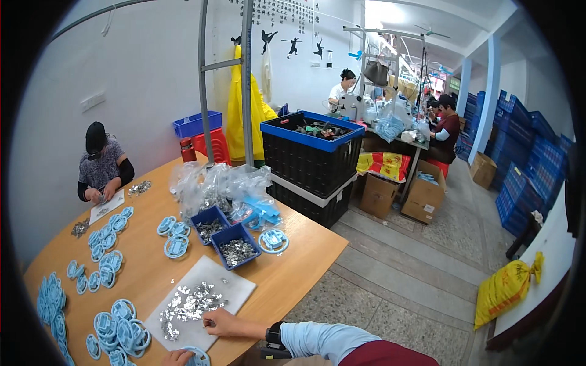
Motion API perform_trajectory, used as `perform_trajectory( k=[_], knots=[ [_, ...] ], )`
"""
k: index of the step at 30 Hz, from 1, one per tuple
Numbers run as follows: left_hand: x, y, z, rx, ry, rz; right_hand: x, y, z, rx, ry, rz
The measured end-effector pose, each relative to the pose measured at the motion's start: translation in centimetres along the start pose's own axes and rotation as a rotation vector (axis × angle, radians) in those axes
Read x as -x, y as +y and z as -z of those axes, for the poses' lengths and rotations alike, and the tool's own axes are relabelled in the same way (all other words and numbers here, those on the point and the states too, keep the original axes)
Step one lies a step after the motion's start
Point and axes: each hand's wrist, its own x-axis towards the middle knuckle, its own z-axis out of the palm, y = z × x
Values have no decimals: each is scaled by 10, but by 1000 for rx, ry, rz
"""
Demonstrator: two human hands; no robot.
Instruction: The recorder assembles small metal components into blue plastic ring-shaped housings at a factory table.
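Note:
My right hand (222,322) rests at the right edge of a pale board (239,289), fingers pinched together beside a scatter of small shiny metal pieces (190,303). Whatever lies between those fingertips is too small to make out. At the bottom edge, my left hand (177,358) is only partly in view, its fingers closed at the side of a light blue ring-shaped plastic part (198,356). Left of the board lies a pile of similar light blue plastic parts (119,330).
Two blue bins (235,246) of metal pieces stand beyond the board, near clear plastic bags (213,183). Across the wooden table (305,244) a co-worker (105,161) handles small parts. Stacked black crates (311,158) stand past the table; a yellow sack (503,293) lies right.

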Motion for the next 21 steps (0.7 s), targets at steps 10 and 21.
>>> perform_trajectory(
  k=[10,21],
  knots=[
    [-3,22,-30,113,485,129,3,-3,-6,-129,80,35],
    [-24,26,-78,153,782,233,-4,14,-9,-109,-60,-27]
  ],
)
